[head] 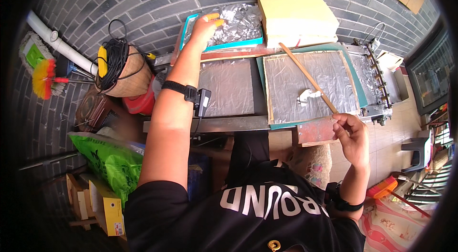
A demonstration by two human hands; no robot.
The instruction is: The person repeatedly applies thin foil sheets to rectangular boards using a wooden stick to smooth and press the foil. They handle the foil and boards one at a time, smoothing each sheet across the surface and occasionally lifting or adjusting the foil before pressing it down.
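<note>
My left hand [204, 28] reaches over a turquoise-rimmed tray [232, 45] of crumpled silver foil [239, 19]. Yellow covers sit on at least two of its fingertips, which are spread apart at the foil. Between the thumb and fingers of my right hand [352, 137] is the near end of a thin wooden stick [304, 71]. The stick slants away over a foil-covered square panel [286, 80], its far tip by a stack of yellowish paper [297, 16]. A small torn scrap of foil [309, 96] lies on that panel. To its left is a second foil sheet [229, 87].
A green mat [352, 69] shows under the panel; a reddish board [316, 130] juts past the bench's metal edge [229, 124]. Metal hardware [379, 76] lines the right end. A cable-filled basket [128, 73] stands left, above a green bag [111, 162]. Grey brick wall [164, 5] closes the back.
</note>
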